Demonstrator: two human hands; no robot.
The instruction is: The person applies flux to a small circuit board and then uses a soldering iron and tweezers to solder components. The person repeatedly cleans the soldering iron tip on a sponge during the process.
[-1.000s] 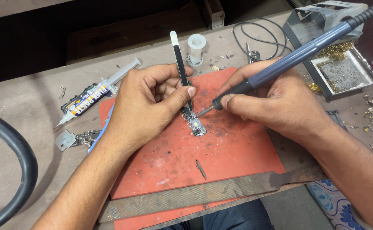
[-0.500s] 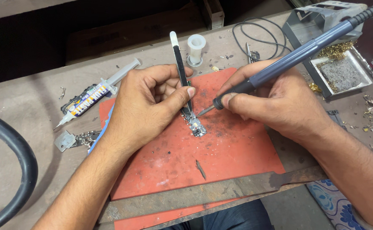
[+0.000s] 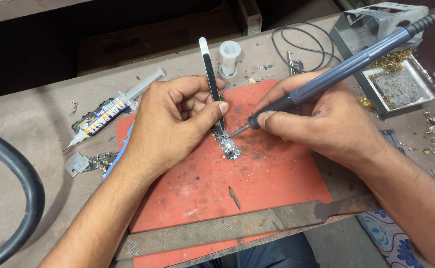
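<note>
Left hand (image 3: 170, 124) pinned small silvery circuit board (image 3: 230, 148) with black tweezers (image 3: 211, 82); right hand (image 3: 321, 119) gripped blue-handled soldering iron (image 3: 346, 67), tip at board, joint unfinished.

Small board (image 3: 230, 147) sits mid-mat (image 3: 257, 198), syringe (image 3: 110, 111) off left (spool (image 3: 229, 57) behind), iron stand (image 3: 396, 84) far right.

Soft, even daylight fills the scene and the focus is sharp across the tabletop (image 3: 38, 124). Faint shadows lie under both forearms toward 6 o'clock. The recess at 12 o'clock stays dark. The black hose (image 3: 13, 198) at 8 o'clock bows slightly near the edge.
</note>
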